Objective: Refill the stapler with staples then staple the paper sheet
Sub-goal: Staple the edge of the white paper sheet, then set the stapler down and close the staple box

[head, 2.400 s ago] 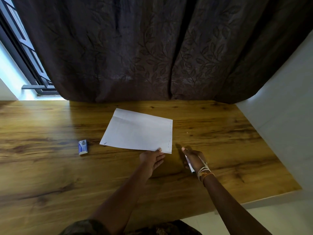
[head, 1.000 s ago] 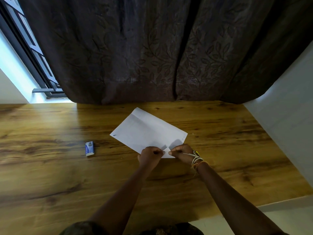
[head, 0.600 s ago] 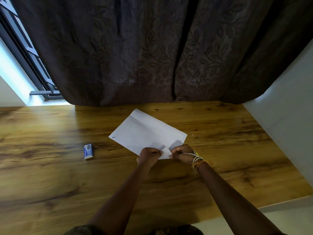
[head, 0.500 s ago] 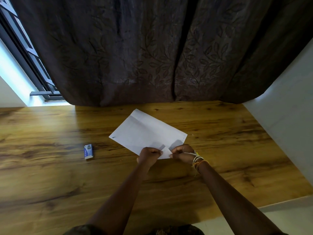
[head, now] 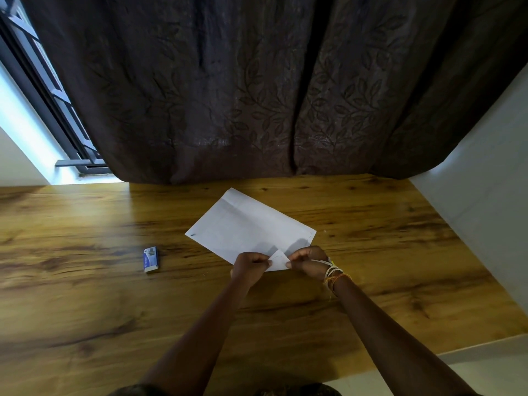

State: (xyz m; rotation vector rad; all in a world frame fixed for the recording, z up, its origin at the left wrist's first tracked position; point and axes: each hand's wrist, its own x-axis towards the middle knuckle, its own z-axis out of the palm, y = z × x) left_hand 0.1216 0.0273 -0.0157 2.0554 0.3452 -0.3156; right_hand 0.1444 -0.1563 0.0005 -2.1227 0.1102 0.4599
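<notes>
Near the middle of the frame, on the brown wooden worktop (head: 85, 295), lies the white paper sheet (head: 245, 227). You have folded its near corner up into a small white flap (head: 278, 260). Your left hand (head: 250, 265) pinches that flap from the left, with the fingers pressed together on the paper. Your right hand (head: 307, 261), the one with the thread bands at the wrist, pinches it from the right.

You cannot see the stapler here. It may be tucked in your right hand, but that is hidden, so you cannot tell. A small blue and white box (head: 150, 259), likely the staples, sits left of the sheet, well apart from your hands.

It looks like the corner is being made ready. A small dark mark shows at the sheet's left corner, too tiny to name. Whether the refill is done does not show.
</notes>
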